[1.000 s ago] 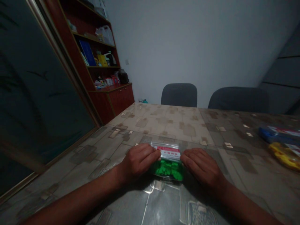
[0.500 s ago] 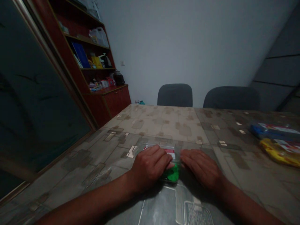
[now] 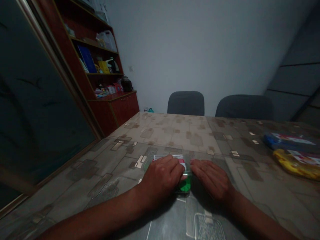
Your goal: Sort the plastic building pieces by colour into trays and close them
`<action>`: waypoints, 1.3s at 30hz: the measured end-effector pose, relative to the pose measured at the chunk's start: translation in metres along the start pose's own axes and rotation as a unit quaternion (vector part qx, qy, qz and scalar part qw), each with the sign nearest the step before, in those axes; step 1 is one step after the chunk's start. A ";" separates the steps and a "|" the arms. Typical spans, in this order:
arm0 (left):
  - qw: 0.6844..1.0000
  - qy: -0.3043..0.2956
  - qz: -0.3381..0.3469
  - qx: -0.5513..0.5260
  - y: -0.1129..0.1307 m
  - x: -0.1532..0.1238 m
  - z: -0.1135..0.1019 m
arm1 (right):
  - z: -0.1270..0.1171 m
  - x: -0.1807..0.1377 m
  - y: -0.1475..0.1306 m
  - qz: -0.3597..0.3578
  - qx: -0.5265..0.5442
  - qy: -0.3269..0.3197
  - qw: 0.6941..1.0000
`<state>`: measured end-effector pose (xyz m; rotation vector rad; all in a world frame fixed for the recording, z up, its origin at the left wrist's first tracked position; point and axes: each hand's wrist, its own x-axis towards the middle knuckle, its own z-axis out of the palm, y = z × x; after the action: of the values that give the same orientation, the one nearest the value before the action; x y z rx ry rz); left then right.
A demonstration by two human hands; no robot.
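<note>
A clear plastic box (image 3: 185, 186) with bright green contents and a red-and-white label lies on the table in front of me. My left hand (image 3: 163, 175) covers much of it, palm down, with the fingers curled over its top. Close by the box's right side is my right hand (image 3: 212, 178), palm down, its fingers held together and stretched forward. The right fingertips are at the box's right edge; whether they touch it I cannot tell. The left hand hides most of the label and the box's left part.
Two similar clear packs, one blue (image 3: 290, 141) and one yellow (image 3: 295, 163), lie at the table's right side. Beyond the patterned table (image 3: 170, 130) stand two grey chairs (image 3: 185, 102). A red shelf unit (image 3: 125, 108) and a dark sliding door (image 3: 42, 100) are on the left.
The view has shifted slightly. Both hands stay nearly in place around the box, the right one a little further left in view; slightly less of the green contents shows.
</note>
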<state>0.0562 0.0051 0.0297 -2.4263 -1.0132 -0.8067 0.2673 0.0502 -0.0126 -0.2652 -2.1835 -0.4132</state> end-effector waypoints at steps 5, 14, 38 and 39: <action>0.998 0.026 0.033 0.049 -0.001 -0.003 0.004 | 0.002 -0.006 0.004 0.027 0.008 0.001 1.000; 0.998 0.009 0.038 0.054 -0.004 0.003 0.005 | 0.011 0.003 0.009 0.038 0.000 0.028 0.999; 0.996 -0.003 0.054 0.071 0.004 0.005 0.001 | 0.017 -0.008 0.013 0.024 0.005 0.001 1.000; 0.995 -0.003 0.058 0.075 0.004 0.005 0.002 | 0.018 -0.007 0.013 0.023 0.001 0.001 1.000</action>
<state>0.0628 0.0066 0.0307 -2.3359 -0.8914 -0.6591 0.2633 0.0689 -0.0258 -0.3132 -2.1720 -0.3841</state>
